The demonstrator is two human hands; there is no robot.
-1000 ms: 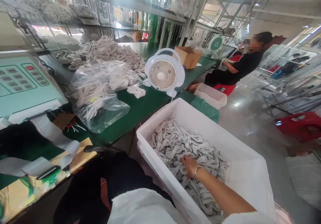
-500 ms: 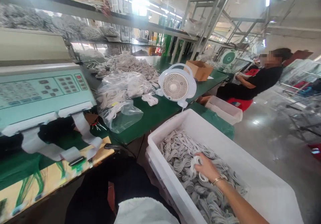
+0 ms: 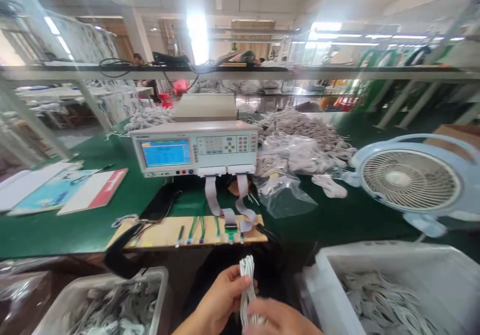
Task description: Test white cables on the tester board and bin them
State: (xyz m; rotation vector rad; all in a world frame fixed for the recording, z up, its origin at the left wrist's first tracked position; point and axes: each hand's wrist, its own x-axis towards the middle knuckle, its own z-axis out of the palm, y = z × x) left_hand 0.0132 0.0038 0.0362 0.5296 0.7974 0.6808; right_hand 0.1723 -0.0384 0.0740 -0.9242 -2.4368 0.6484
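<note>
— Surface (image 3: 56, 227) first: green, long, and carrying most of what shows. What stands on it?

— Biggest is the tester box (image 3: 197, 147) with its blue screen lit, in the middle. Two grey ribbon cables (image 3: 213, 200) drop from its front to a wooden fixture board (image 3: 168, 231) lying at the near edge. To the right a desk fan (image 3: 410, 180) faces this way, and between fan and tester lie a heap of coiled white cables (image 3: 300, 130) and a clear plastic bag (image 3: 283, 195). Papers and a red-edged booklet (image 3: 93, 190) lie to the left.

— And below the edge?

— A white bin (image 3: 326, 275) on the right with coiled cables in it, and a grey bin (image 3: 157, 275) on the left, also holding cables.

— Where is the cable bundle itself?

— The white cable bundle (image 3: 246, 287) is upright between the two bins, just in front of the fixture board and below it, apart from the board.

— The hands?

— Left hand (image 3: 221, 295) is closed around the bundle's upper part, fingers wrapped on it. Right hand (image 3: 279, 320) sits at the lower end of the same bundle, touching it; it is cut by the frame edge, so I cannot tell how firmly it grips.

— How far along does this look?

— Early, I judge. One bundle is out and in hand, nothing is plugged into the board's connectors as far as I can see, and both bins hold plenty of cables.
</note>
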